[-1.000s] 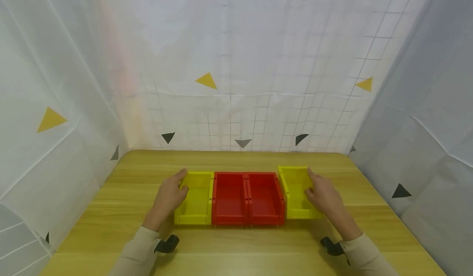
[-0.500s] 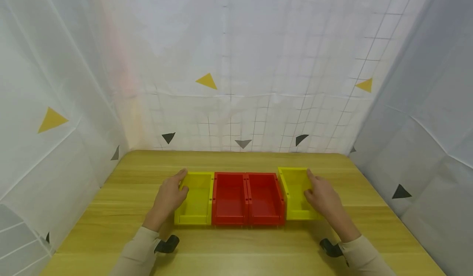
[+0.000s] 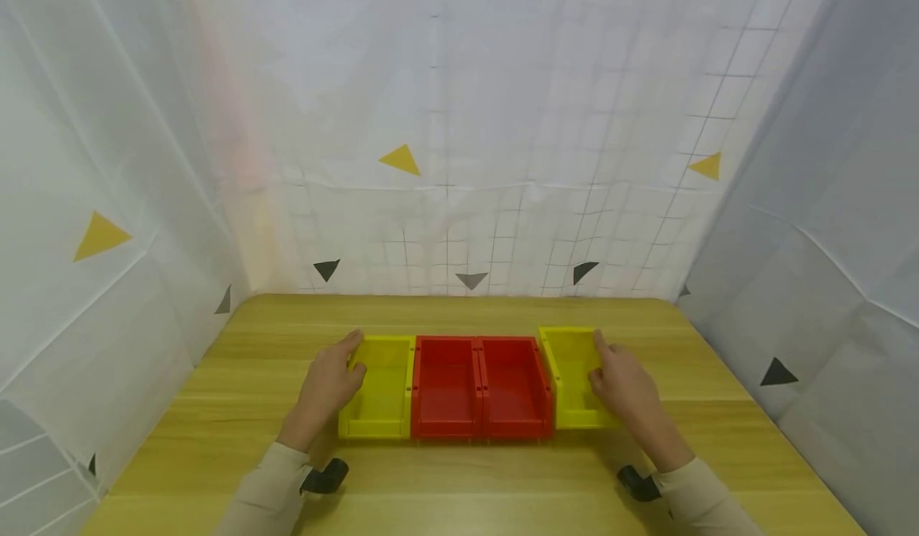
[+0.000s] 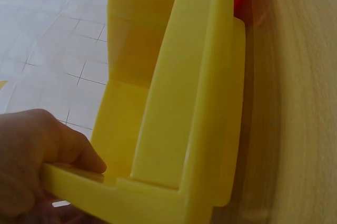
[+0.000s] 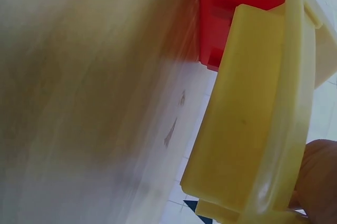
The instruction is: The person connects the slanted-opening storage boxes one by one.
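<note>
Four open-front plastic bins stand side by side in the head view: a left yellow bin (image 3: 380,384), a left red bin (image 3: 447,388), a right red bin (image 3: 512,388) and a right yellow bin (image 3: 574,376). My left hand (image 3: 326,388) grips the outer side wall of the left yellow bin, its thumb inside. On the other end, my right hand (image 3: 632,388) pinches the outer wall of the right yellow bin. That bin sits a little higher than the red one beside it; the right wrist view shows its underside raised off the table.
The bins are on a wood-grain table (image 3: 459,488). White sheeting (image 3: 502,121) with triangles and grid lines encloses the back and both sides. Black wrist mounts (image 3: 325,476) show below each hand.
The right yellow bin, with my right hand on it, has shifted very slightly left and down toward the row. My left hand and the other bins keep their places.
</note>
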The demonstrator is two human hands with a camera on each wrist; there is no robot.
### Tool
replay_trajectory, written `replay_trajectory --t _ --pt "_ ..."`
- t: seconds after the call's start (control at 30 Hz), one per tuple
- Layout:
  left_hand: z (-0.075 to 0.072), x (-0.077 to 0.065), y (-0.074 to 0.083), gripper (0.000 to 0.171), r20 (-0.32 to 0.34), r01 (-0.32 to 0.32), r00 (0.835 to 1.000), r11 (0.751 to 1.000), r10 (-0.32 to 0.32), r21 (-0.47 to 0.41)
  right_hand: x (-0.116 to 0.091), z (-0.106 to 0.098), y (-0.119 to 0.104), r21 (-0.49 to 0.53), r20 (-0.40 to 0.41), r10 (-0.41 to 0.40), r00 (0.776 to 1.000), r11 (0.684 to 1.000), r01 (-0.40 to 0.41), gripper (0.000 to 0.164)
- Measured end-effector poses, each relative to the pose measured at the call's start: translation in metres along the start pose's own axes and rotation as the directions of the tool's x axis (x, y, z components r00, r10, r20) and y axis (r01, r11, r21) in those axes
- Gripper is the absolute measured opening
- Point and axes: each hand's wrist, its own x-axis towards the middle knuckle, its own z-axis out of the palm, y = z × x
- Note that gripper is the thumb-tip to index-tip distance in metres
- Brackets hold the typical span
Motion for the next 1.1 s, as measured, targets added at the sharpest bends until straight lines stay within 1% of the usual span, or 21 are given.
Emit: replay_trajectory --t 0.33,0.6,0.93,1.1 --pt "-0.002 -0.001 0.001 0.060 -0.012 -0.002 1.000 1.000 0.002 0.010 0.000 0.005 -0.001 -0.017 -0.027 0.005 1.000 1.000 -0.006 0.064" --pt "-0.002 -0.001 0.001 0.060 -0.008 0.002 1.000 1.000 -0.002 0.002 -0.001 0.009 -0.003 -0.015 0.017 0.037 0.999 0.999 -0.037 0.064" --pt "-0.001 0.000 0.002 0.060 -0.007 -0.001 1.000 1.000 0.001 0.009 -0.001 0.014 -0.002 -0.016 0.004 0.042 0.999 0.999 -0.042 0.063" --pt "-0.001 0.000 0.002 0.060 -0.001 0.010 1.000 1.000 -0.010 0.010 -0.001 0.017 0.000 -0.019 -0.003 0.038 0.999 0.999 -0.038 0.063"
